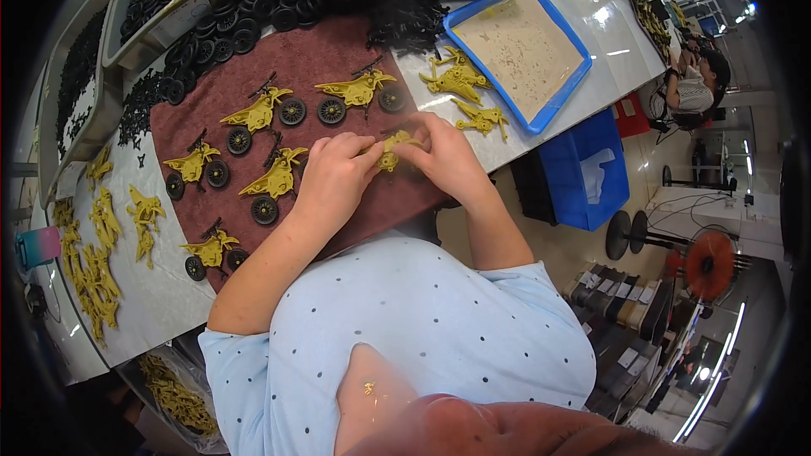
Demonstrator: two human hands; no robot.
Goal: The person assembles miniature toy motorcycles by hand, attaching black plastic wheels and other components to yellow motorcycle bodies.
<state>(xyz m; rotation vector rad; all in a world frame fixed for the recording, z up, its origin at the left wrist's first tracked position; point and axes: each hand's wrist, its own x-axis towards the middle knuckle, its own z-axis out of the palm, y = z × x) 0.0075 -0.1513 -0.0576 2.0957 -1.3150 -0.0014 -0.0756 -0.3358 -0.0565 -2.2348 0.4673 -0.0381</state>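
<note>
Both my hands meet over the near right part of a maroon towel. Between them is a yellow plastic toy motorcycle body, partly covered by fingers. My left hand is closed on its left side, and my right hand pinches it from the right. A dark part shows by the right fingertips, too blurred to name. Several toy motorcycles with black wheels and handlebars lie on the towel, among them one at the top and one left of my left hand.
Loose black wheels heap along the towel's far edge, beside bins of black parts. Yellow bodies lie at the left, others right of the towel. A blue-rimmed tray stands at right, above a blue bin. Another person sits farther off.
</note>
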